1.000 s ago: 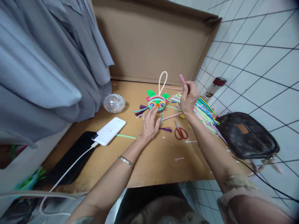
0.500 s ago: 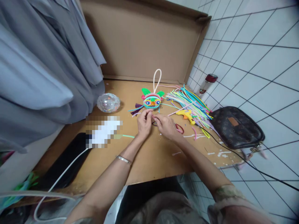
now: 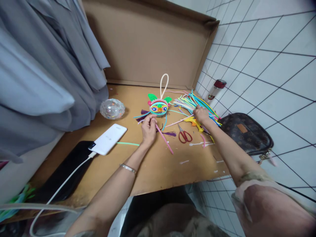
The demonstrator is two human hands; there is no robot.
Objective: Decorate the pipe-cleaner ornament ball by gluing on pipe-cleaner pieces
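Note:
My left hand (image 3: 148,129) is closed in a pinch on one end of a pink pipe cleaner (image 3: 165,139), which slants down to the right over the table. Just beyond that hand stands a colourful animal-face ornament (image 3: 159,108) with green ears and a white loop on top. My right hand (image 3: 201,115) is over a heap of coloured pipe cleaners (image 3: 185,102), its fingertips down among them and partly hidden. Below it lies a yellow glue gun (image 3: 194,124). Red-handled scissors (image 3: 184,135) rest between the two hands, beside a purple tassel (image 3: 170,134).
A clear ball (image 3: 112,109) and a white power bank or phone (image 3: 108,139) with a cable are on the left, near a grey curtain (image 3: 81,49). A brown patterned bag (image 3: 247,133) and a red-capped bottle (image 3: 216,89) stand right, by the tiled wall. Cardboard (image 3: 148,42) rises behind.
My right hand has left my left hand and moved right, onto the pipe cleaner heap. The pink pipe cleaner in my left hand, the scissors and the tassel now show plainly.

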